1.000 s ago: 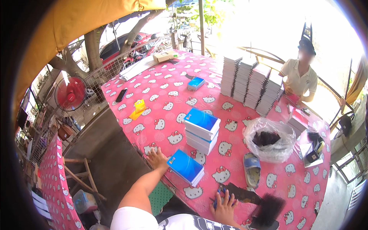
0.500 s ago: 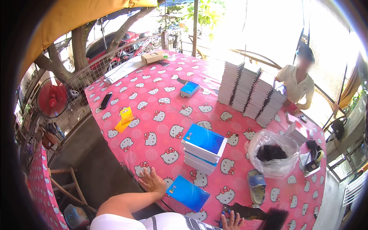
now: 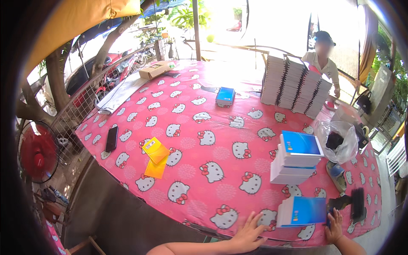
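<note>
View swung L; L hand (image 3: 248, 233) spread, grip released, by lettered blue notebks (image 3: 308, 210); R hand (image 3: 335, 228) grip can't tell.

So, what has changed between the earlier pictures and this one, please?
The whole view has shifted. The bare left hand has moved slightly right across the pink tablecloth, toward the short stack of blue-covered notebooks, without touching it. Nothing was visibly picked up or released. The bare right hand stays right of that stack; the taller blue-covered notebook stack and black rectangular phone stay put.
</note>
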The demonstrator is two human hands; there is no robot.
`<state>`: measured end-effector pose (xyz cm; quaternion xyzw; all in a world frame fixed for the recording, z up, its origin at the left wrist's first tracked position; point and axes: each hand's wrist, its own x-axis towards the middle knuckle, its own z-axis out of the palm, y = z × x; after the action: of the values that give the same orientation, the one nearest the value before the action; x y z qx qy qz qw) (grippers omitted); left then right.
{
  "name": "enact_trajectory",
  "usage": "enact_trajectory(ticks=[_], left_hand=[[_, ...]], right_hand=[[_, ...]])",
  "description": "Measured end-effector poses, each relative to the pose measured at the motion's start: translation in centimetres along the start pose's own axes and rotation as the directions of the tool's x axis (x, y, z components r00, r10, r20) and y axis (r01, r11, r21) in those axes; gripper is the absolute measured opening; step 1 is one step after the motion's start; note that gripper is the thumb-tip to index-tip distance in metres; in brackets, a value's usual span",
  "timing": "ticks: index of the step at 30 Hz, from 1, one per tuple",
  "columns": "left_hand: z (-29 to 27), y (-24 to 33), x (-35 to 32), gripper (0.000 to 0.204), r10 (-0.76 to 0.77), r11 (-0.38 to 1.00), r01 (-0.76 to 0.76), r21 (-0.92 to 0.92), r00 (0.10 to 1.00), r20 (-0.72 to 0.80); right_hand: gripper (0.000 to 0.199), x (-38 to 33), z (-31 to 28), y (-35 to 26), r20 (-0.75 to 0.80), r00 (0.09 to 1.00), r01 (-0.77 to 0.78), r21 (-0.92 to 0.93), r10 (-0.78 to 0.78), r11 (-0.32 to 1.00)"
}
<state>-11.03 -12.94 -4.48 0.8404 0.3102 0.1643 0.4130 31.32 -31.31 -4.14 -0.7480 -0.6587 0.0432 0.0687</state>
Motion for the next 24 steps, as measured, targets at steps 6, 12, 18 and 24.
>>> enact_trajectory(ticks=[6, 12, 18, 24], left_hand=[[-2.6, -3.9, -0.7, 0.03, 0.184, 0.983, -0.181, 0.038, 0.97, -0.156], [-3.3, -3.0, -1.4, 0.035, 0.239, 0.962, -0.221, 0.163, 0.965, -0.104], [-3.4, -3.2, -1.5, 0.042, 0.27, 0.943, -0.239, 0.232, 0.956, -0.113], [-3.0, -2.5, -1.1, 0.043, 0.241, 0.922, -0.198, 0.333, 0.966, -0.093]], right_hand=[[0.063, 1.9, 2.5, -6.8, -0.235, 0.877, -0.419, 0.054, 0.419, 0.907], [0.064, 2.1, 2.8, -7.8, -0.276, 0.856, -0.439, 0.057, 0.436, 0.897], [0.062, 2.2, 2.8, -8.8, -0.275, 0.842, -0.472, 0.037, 0.463, 0.881], [0.064, 2.4, 1.8, -8.9, -0.234, 0.837, -0.492, 0.077, 0.495, 0.867]])
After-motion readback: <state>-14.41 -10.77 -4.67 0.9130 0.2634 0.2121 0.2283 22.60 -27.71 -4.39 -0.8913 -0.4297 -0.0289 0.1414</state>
